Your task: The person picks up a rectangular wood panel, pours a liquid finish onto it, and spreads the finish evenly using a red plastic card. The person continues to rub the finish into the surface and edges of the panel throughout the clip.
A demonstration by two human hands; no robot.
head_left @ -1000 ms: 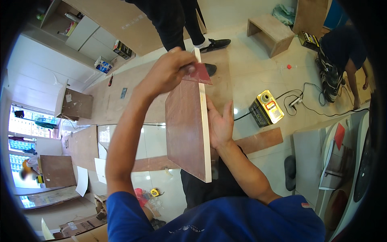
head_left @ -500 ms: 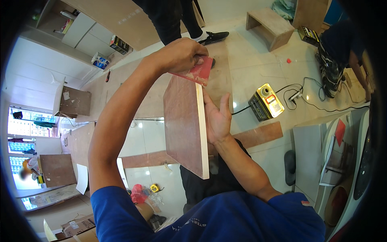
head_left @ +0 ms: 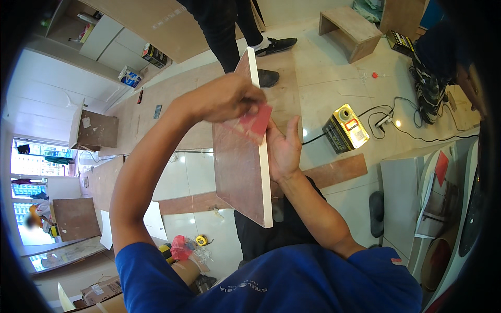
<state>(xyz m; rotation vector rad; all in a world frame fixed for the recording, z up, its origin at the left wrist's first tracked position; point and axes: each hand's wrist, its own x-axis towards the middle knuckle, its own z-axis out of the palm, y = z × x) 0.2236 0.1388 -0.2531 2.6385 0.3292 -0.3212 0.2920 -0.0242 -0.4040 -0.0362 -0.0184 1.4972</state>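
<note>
A flat wooden board point(head_left: 240, 172) with a pale narrow edge stands on edge before me, above my dark-trousered lap. My left hand point(head_left: 229, 96) is closed on a folded piece of red, dusty sandpaper point(head_left: 257, 124), which lies against the board's pale edge about midway along. Motion smears the fingers of that hand a little. My right hand point(head_left: 284, 151) supports the board from its right side, thumb standing apart and palm turned up; the board hides most of the fingers.
A person in dark trousers point(head_left: 214, 26) stands just beyond the board. To the right are a lit yellow-and-black can-shaped device point(head_left: 346, 128) with a cable and a power strip point(head_left: 384, 122). Another person crouches far right. A small wooden bench point(head_left: 349, 31) stands at the back; a tape measure point(head_left: 201, 240) lies lower left.
My left hand has drawn the sandpaper nearer along the pale edge. The board's far end now shows beyond that hand. My right hand stays at the board's right side.
</note>
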